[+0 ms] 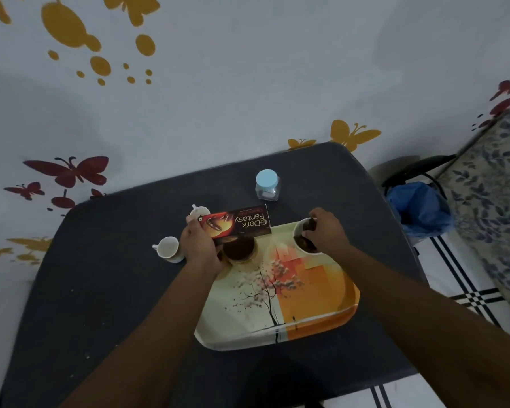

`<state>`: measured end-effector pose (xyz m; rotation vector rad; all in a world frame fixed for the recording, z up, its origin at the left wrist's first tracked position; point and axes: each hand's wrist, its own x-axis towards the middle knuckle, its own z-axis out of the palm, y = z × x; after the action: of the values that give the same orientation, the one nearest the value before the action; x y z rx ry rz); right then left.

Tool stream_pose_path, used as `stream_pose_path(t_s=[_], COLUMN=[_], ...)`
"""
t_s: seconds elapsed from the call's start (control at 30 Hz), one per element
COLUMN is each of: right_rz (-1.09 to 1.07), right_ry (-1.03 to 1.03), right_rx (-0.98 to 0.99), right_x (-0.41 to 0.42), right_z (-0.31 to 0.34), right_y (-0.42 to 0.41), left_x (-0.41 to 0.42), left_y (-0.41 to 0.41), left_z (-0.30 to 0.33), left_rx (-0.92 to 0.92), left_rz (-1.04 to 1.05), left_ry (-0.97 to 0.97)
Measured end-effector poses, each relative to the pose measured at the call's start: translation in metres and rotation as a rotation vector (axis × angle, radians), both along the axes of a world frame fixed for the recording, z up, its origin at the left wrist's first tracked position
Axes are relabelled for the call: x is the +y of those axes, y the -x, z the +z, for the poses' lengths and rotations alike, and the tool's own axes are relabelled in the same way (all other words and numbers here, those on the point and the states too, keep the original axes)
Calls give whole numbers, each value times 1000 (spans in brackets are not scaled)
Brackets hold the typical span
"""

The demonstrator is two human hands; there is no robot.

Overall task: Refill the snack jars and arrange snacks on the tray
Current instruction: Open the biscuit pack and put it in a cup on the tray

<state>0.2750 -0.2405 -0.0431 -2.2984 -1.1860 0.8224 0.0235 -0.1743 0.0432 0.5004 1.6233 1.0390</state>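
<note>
One red-brown Dark Fantasy box (233, 223), left hand (199, 245) gripping

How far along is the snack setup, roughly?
Partway, it seems. Done: a white bowl with dark snacks and a brown-filled jar stand on the tray. In hand: the left hand holds the Dark Fantasy box; the right hand places a piece into the bowl. Left: the blue-lidded jar looks nearly empty and most of the tray is bare.
</note>
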Motion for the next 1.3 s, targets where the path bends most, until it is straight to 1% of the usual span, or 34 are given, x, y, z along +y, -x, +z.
stream_pose_path(t_s=[0.07, 0.13, 0.2, 0.23, 0.27, 0.3, 0.33, 0.37, 0.43, 0.47, 0.5, 0.57, 0.6, 0.67, 0.73, 0.8, 0.87, 0.97, 1.03, 1.1, 1.17, 1.2, 1.27, 1.3], right_rz=[11, 15, -50, -101, -145, -187, -250, -337, -476, -481, -468, -468, -489, -556, -615, -622, -608, -581, -572, -593, -613, -603, -514, -417], right_ry=[0, -9, -127, -220, -305, -368, -404, -403, -291, -241, -221, -238, -260, -304, -333, -339, -329, -326, -333, -323, -281, -250, -181, -134], right_rx=[-35, -114, -198, -214, -186, -88, 102, 386, 1006, 1220, 1364, 1534, 1593, 1672, 1687, 1671, 1635, 1529, 1442, 1350, 1202, 1096, 831, 661], right_x=[0, 0, 2, 3, 5, 8, 10, 14, 17, 16, 15, 12, 10, 4, -2, -8, -14, -22, -27, -30, -31, -32, -34, -34], right_z=[2, 8, 16, 22, 30, 38, 48, 58, 76, 81, 82, 80, 79, 78, 76, 74, 73, 72, 69, 63, 55, 50, 40, 36], right_y=[-1, -1, 2, 5, 9, 15, 22, 30, 43, 47, 49, 53, 54, 56, 53, 49, 46, 41, 35, 29, 23, 20, 13, 9], left_x=[1, 2, 5, 5, 6, 5, 4, 2, -2, -4, -6, -12, -15, -19, -21, -21, -20, -14, -12, -12, -14, -16, -19, -20], left_y=[0, -2, -5, -7, -11, -16, -23, -31, -46, -53, -58, -65, -67, -68, -66, -62, -59, -50, -41, -33, -25, -22, -18, -16], left_z=[2, 4, 8, 11, 15, 20, 28, 35, 50, 56, 60, 66, 69, 70, 70, 69, 65, 55, 46, 38, 32, 30, 27, 26], left_rx=[16, 48, 90, 111, 132, 151, 173, 199, 277, 335, 393, 481, 511, 542, 529, 477, 387, 234, 180, 156, 133, 119, 96, 90], left_rz=[-2, -8, -24, -39, -56, -70, -87, -106, -157, -202, -264, -389, -432, -466, -446, -394, -307, -152, -89, -41, 2, 20, 42, 54], left_ry=[-2, -14, -49, -75, -109, -151, -203, -268, -445, -553, -667, -866, -934, -993, -970, -880, -748, -482, -316, -212, -150, -124, -79, -63])
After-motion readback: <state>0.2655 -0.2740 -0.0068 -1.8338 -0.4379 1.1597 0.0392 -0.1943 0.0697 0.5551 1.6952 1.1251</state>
